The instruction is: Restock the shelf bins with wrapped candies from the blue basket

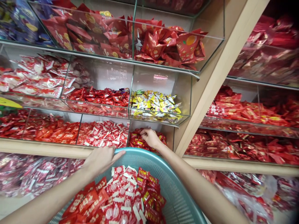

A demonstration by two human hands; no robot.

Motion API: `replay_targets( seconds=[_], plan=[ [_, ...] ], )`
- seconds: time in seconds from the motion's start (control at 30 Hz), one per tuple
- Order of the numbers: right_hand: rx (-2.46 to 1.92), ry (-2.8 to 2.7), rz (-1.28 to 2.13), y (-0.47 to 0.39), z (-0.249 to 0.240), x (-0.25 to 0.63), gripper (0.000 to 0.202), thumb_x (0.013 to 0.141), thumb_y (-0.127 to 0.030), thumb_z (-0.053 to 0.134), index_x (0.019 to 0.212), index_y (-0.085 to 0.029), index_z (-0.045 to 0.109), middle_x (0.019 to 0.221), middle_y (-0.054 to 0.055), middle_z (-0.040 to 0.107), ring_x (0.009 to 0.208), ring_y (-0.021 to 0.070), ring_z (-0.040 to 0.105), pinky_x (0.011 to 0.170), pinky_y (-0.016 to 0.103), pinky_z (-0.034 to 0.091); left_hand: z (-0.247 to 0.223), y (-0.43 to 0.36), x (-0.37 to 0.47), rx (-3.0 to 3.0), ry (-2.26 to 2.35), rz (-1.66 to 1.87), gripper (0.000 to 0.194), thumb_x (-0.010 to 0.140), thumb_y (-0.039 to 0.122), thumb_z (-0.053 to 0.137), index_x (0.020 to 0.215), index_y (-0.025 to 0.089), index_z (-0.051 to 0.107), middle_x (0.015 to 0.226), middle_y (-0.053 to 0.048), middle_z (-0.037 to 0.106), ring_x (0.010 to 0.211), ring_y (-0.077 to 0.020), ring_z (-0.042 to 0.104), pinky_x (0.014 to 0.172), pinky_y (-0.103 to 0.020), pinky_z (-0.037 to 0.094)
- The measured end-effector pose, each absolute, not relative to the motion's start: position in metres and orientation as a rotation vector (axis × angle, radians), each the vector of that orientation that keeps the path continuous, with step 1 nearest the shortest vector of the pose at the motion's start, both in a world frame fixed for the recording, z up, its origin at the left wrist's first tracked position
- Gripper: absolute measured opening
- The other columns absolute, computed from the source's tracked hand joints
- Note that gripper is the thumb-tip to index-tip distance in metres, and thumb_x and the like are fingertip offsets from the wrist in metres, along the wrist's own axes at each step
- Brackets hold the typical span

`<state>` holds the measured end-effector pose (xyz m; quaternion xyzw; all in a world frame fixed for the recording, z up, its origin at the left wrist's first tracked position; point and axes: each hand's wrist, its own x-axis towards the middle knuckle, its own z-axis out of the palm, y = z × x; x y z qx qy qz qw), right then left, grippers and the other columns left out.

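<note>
A teal plastic basket tilts in front of me. Inside it lie orange-red packets, red-and-white wrapped candies and dark red candies with yellow print. The far rim of the basket is gripped by my left hand, its thumb lying along the edge. Beyond the rim, my right hand is in the bottom-row compartment over dark red wrapped candies. Its fingers curl closed at the pile; whatever is between them is hidden.
Glass-fronted shelves hold yellow-and-white candies just above my right hand and red packets left of these. A slanting wooden upright stands to the right. Clear bags of candy lie below the wooden ledge.
</note>
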<state>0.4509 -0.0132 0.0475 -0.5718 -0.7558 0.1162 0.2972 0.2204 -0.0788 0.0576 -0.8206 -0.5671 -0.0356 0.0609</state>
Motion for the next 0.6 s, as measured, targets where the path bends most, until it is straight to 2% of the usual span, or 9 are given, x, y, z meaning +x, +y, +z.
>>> replay_targets(
  seconds=[0.07,0.17,0.3,0.6],
  plan=[
    [-1.517,-2.044,0.289,-0.012,0.044,0.453,0.027,0.078,-0.006,0.047,0.094,-0.015,0.068,0.091,0.006,0.071,0.084,0.0159,0.063,0.078,0.024,0.045,0.057,-0.079,0.220,-2.479,-1.701,-0.112,0.075,0.084,0.066,0.010,0.078,0.014,0.064,0.065,-0.015,0.067,0.071,-0.0316,0.066,0.063,-0.039,0.046],
    [-1.506,-2.133,0.277,-0.012,0.040,0.454,0.020,0.079,-0.018,0.057,0.096,-0.017,0.067,0.094,0.006,0.069,0.087,0.0170,0.061,0.078,0.025,0.043,0.058,-0.080,0.220,-2.478,-1.691,-0.115,0.075,0.084,0.066,0.011,0.079,0.013,0.064,0.066,-0.016,0.067,0.071,-0.0319,0.066,0.064,-0.040,0.046],
    [-1.566,-2.257,0.241,-0.018,0.036,0.456,0.030,0.069,-0.032,0.072,0.094,-0.017,0.067,0.099,0.009,0.063,0.092,0.0217,0.057,0.079,0.030,0.041,0.059,-0.079,0.221,-2.487,-1.715,-0.106,0.075,0.084,0.066,0.011,0.079,0.013,0.064,0.066,-0.016,0.067,0.070,-0.0327,0.066,0.064,-0.041,0.047],
    [-1.639,-2.292,0.182,-0.019,0.030,0.458,0.021,0.069,-0.026,0.070,0.087,-0.016,0.065,0.093,0.007,0.059,0.088,0.0187,0.054,0.074,0.027,0.039,0.058,-0.078,0.222,-2.496,-1.696,-0.100,0.076,0.083,0.067,0.008,0.075,0.015,0.063,0.065,-0.016,0.067,0.069,-0.0334,0.067,0.063,-0.043,0.048]
  ],
)
